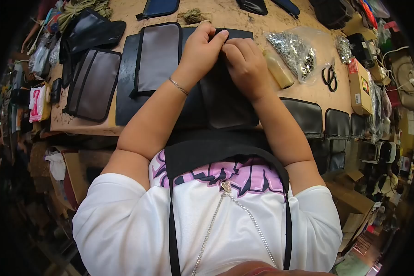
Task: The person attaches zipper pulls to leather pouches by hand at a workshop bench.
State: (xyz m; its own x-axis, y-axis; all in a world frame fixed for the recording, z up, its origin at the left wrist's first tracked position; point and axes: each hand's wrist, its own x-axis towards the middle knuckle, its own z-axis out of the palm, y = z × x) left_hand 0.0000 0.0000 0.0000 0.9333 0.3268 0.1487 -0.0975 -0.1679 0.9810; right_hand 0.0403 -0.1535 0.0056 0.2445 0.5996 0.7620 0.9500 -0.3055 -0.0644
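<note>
My left hand [203,48] is closed, thumb and fingers pinching the far end of a dark pouch panel [227,101]. Right beside it, my right hand [247,64] has its fingers curled in at the same edge. The small part between the fingertips is mostly hidden. The panel lies on a black mat [129,103], its near edge towards my apron. To the left of my left hand, a grey panel with black edging [158,57] rests flat on the mat. A yellowish bottle [278,70] lies just right of my right hand.
On the right are a plastic bag of shiny metal pieces [292,50], black scissors [329,77] and a box [359,87]. More edged panels [94,85] lie left. Black seats or cases [303,116] stand by the near right table edge.
</note>
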